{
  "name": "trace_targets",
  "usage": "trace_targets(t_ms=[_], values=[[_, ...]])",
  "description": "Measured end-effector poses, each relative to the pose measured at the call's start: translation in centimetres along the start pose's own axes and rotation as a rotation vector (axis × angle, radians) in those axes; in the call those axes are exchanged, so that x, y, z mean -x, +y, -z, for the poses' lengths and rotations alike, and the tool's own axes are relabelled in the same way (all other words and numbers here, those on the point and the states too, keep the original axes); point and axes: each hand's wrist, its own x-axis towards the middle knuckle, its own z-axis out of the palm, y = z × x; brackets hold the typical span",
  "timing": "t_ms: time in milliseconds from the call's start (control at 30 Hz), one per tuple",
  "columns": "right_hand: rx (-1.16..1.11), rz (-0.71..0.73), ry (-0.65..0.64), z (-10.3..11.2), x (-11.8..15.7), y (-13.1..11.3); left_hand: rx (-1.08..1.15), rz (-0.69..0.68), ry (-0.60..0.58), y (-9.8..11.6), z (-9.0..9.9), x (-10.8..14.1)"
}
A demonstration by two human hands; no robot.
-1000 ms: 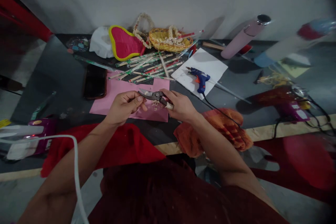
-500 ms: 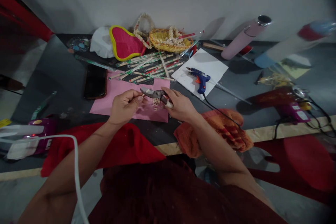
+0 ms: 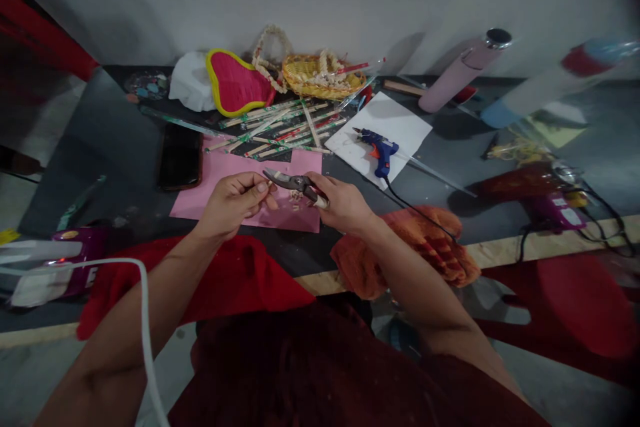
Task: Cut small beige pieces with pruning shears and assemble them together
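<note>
My right hand [image 3: 343, 201] is closed around the handles of a pair of pruning shears [image 3: 295, 183], whose blades point left. Between the thumb and fingers of my left hand [image 3: 239, 200] is a thin wooden stick [image 3: 271, 181], its tip at the shears' blades. Most of the stick is hidden by my fingers. Under the shears, small cut wooden pieces [image 3: 295, 196] lie on a pink sheet of paper [image 3: 210, 195]. Behind my hands is a pile of wrapped wooden chopsticks [image 3: 280, 127].
A blue glue gun [image 3: 381, 152] rests on a white square board [image 3: 405, 121], its cord trailing toward an orange towel [image 3: 425, 247]. A phone [image 3: 180, 157] lies left of the paper. Along the wall are a pink-and-yellow heart-shaped piece [image 3: 237, 83], a wicker basket [image 3: 305, 77] and a pink flask [image 3: 453, 80].
My hands stay nearly in place, with the left shifted slightly left. More of the stick shows at the blades. The whole view has shifted a little.
</note>
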Motion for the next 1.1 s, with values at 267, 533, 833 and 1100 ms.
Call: trace_targets(t_ms=[267, 533, 833, 1100], values=[[-0.017, -0.03, 0.011, -0.5, -0.2, 0.2, -0.489, -0.186, 0.201, 0.1, -0.7, 0.1], [-0.042, 0.11, 0.056, -0.6, -0.5, 2.0, -0.132, -0.001, -0.074, -0.2, 0.3, 0.0], [-0.039, 0.075, 0.01, -0.3, -0.3, 1.0, -0.04, 0.031, -0.068, -0.2, 0.2, 0.0], [0.033, -0.057, -0.028, 0.1, -0.1, 0.0, -0.201, -0.078, 0.058, -0.1, -0.4, -0.1]])
